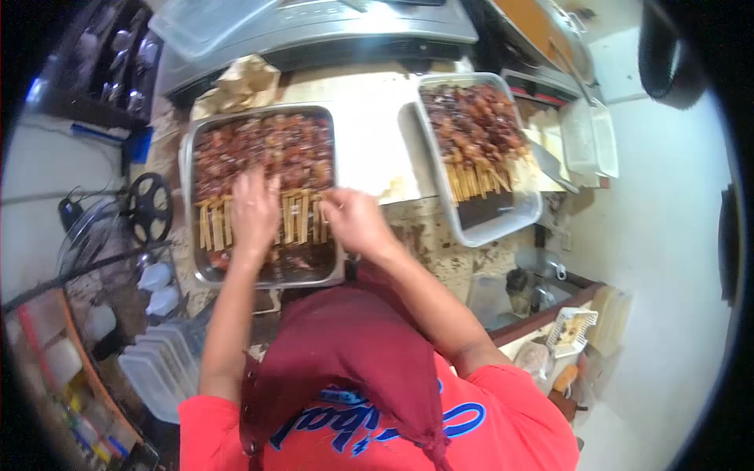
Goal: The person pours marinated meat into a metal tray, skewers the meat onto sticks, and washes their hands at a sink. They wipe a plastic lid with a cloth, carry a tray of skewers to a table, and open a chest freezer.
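Observation:
A steel tray [339, 157] holds rows of skewers of dark, glazed meat [275, 141], their flat wooden sticks pointing towards me. Over the middle of the tray lies my left hand [256, 210], fingers stretched out and resting on the lower edge of the meat and the sticks. At the tray's right side is my right hand [357, 224], its thumb and fingers pinched around the end of a skewer stick. Part of that skewer is hidden behind the fingers. Brown liquid shows in the near end of the tray.
A clear plastic container [503, 224] to the right holds more meat skewers [475, 125]. Crumpled brown paper [243, 82] sits behind the tray. A steel appliance [330, 31] spans the back. Plastic lids [161, 365] stand at lower left, and a white basket [572, 330] at right.

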The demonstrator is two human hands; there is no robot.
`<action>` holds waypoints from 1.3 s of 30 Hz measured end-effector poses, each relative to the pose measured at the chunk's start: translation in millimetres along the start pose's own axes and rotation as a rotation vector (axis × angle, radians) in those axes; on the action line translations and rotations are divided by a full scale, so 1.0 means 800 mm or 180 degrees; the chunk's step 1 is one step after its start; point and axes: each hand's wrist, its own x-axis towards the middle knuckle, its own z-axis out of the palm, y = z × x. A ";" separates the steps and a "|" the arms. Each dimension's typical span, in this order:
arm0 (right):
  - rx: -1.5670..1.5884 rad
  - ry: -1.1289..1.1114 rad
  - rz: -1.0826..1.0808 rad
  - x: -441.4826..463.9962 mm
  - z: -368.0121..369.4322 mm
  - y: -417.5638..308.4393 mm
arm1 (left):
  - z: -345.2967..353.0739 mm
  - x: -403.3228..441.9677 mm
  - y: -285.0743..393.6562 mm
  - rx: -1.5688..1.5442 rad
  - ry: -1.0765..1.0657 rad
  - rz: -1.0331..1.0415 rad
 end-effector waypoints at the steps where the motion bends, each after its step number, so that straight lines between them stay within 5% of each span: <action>1: 0.0122 0.0485 0.0062 -0.004 -0.036 0.016 | 0.005 0.012 0.002 0.0326 0.0376 0.0404; 4: -0.1153 0.2147 -0.0027 0.006 -0.183 0.101 | 0.026 0.046 0.014 0.0629 -0.0131 0.0564; 7: -0.2694 0.2612 0.0536 -0.006 -0.293 0.168 | 0.040 0.056 0.020 0.0999 -0.0704 0.0473; 15: -0.2352 0.1411 0.0908 -0.010 -0.350 0.227 | 0.031 0.058 0.022 0.0455 -0.0729 0.0496; 18: -0.2034 0.0971 0.1027 -0.005 -0.370 0.231 | 0.027 0.053 0.041 0.0211 -0.0078 0.0356; 21: -0.1348 0.0760 0.0910 -0.001 -0.382 0.253 | 0.014 0.025 0.096 -0.1562 -0.0066 0.0136; 25: 0.0097 0.1038 0.1241 -0.043 -0.355 0.196 | -0.001 -0.008 0.165 -0.2543 -0.1656 0.0209; 29: 0.1055 0.1151 0.1076 -0.078 -0.249 0.115 | 0.005 -0.027 0.203 -0.3520 -0.2122 0.0433; 37: 0.1933 0.0501 0.0956 -0.060 0.007 0.029 | 0.016 -0.052 0.123 -0.4426 -0.1159 -0.1184; 39: 0.2124 0.0420 0.0985 -0.056 0.040 0.026 | 0.029 -0.048 0.074 -0.3641 -0.0903 -0.0826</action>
